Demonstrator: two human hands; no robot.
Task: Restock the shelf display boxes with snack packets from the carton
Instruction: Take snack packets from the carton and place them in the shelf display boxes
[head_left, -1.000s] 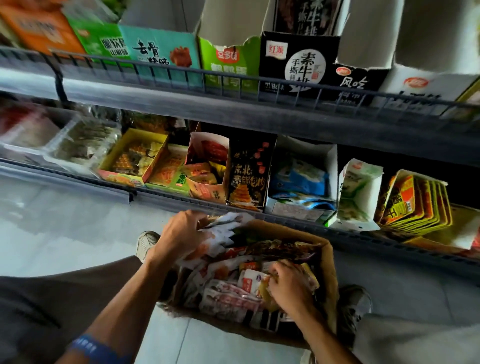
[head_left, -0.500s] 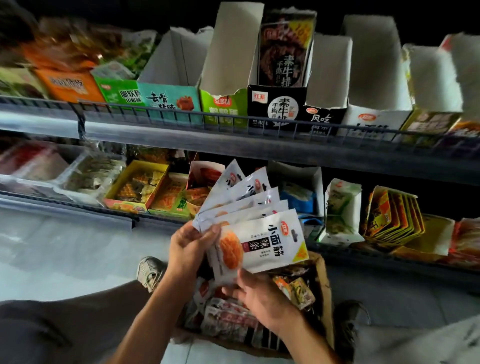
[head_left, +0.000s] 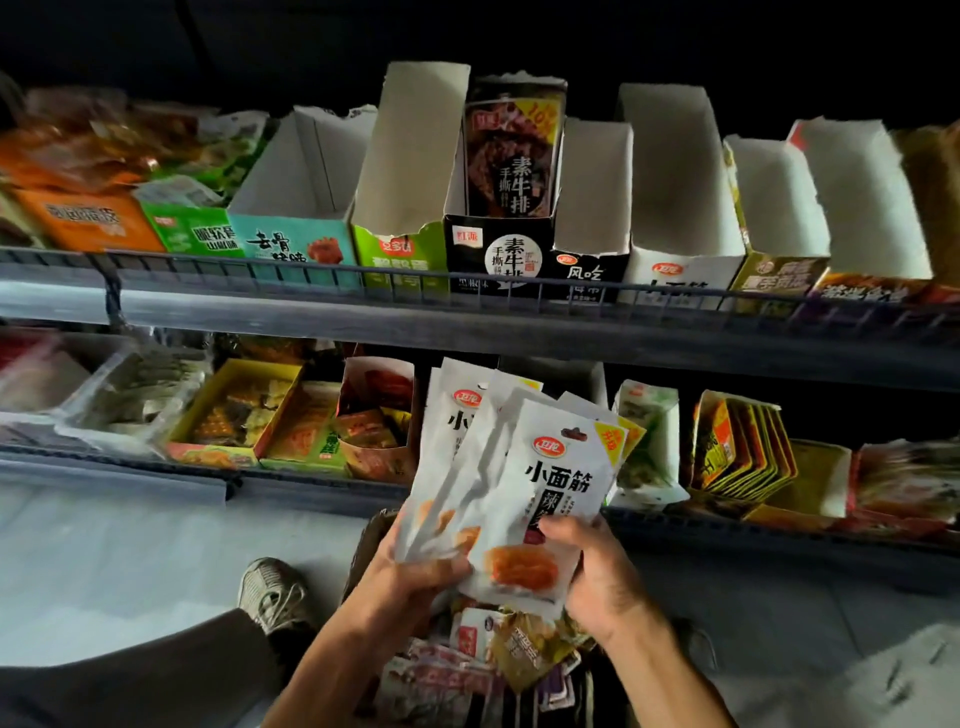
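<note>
together, left hand (head_left: 410, 574) and right hand (head_left: 597, 577) curl their fingers round a fanned bunch of white plastic snack packets (head_left: 519, 478), held upright above the brown cardboard carton (head_left: 363, 545), probably squaring them for the empty white matching display box (head_left: 675, 218).

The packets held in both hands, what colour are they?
White packets with an orange food picture and red logo, head view.

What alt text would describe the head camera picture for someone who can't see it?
Both hands, left hand and right hand, hold a fanned bundle of white snack packets above an open carton of mixed snacks. Behind stand two shelves of display boxes; a matching white display box on the upper shelf looks empty.
</note>
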